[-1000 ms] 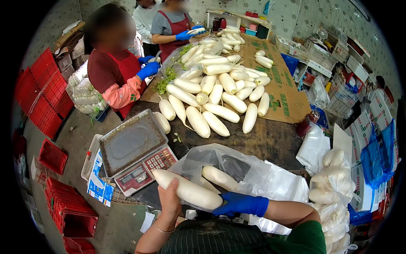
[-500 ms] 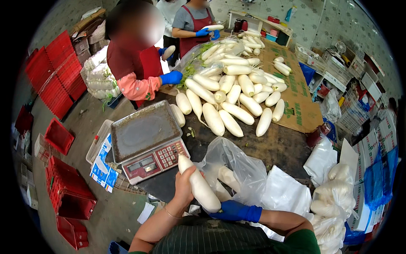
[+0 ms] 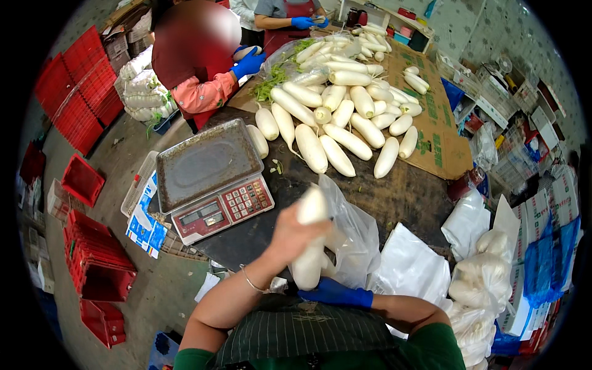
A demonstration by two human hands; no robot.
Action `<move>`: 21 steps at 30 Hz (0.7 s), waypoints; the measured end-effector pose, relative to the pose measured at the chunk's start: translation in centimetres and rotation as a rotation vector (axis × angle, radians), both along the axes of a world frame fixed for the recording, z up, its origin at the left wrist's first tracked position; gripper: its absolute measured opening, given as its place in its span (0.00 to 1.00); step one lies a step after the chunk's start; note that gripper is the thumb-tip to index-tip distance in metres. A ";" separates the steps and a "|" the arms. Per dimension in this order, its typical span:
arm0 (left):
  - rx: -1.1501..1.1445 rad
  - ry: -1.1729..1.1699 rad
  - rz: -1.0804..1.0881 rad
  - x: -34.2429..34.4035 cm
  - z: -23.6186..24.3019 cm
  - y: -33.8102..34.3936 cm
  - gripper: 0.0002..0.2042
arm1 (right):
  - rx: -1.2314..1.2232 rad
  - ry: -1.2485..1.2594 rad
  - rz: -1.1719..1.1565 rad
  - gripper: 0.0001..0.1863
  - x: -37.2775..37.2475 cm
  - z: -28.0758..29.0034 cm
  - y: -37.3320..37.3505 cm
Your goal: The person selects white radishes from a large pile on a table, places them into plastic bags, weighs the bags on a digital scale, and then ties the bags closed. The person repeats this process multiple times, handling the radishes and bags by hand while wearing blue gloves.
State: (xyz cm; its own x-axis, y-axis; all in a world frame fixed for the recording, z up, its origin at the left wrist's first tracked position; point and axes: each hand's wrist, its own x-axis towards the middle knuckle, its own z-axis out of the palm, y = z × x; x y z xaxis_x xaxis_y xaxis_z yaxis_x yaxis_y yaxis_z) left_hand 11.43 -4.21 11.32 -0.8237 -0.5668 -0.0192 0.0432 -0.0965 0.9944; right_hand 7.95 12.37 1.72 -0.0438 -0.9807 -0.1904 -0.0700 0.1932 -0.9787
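Observation:
My bare left hand (image 3: pixel 295 233) is closed round the middle of a large white radish (image 3: pixel 312 206). The radish stands nearly upright, blurred by motion, over the near side of a clear plastic bag (image 3: pixel 354 231). Close below its lower end, my blue-gloved right hand (image 3: pixel 338 292) is closed at the bag's near edge; its fingertips are partly hidden. Pale radishes show dimly inside the bag. To the left stands a scale (image 3: pixel 213 179) with a bare metal pan. Beyond the bag lies a big heap of white radishes (image 3: pixel 345 114).
Flat white bags (image 3: pixel 410 265) lie right of the clear bag, near packed bags of radishes (image 3: pixel 484 277). Cardboard (image 3: pixel 435 135) covers the table's right side. Across the table, a person in a red apron (image 3: pixel 203 98) holds a radish. Red crates (image 3: pixel 98 259) stand at left.
My left hand has lifted the radish rightward and turned it more upright, over the bag. The right hand stays near the bag's edge. The person across has raised a gloved hand to a radish.

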 end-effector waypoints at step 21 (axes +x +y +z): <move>1.123 0.338 0.536 3.8 -6.4 -7.0 0.17 | 0.052 -0.031 -0.398 0.11 -5.4 11.7 -4.8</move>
State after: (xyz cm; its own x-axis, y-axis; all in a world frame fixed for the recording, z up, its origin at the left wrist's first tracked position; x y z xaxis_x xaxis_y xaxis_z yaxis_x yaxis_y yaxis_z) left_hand 15.23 -11.18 4.94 -0.5568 -0.6356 -0.5348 0.5689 -0.7609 0.3120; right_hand 2.53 7.62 13.41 -0.4118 -0.8774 -0.2461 0.0494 0.2481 -0.9675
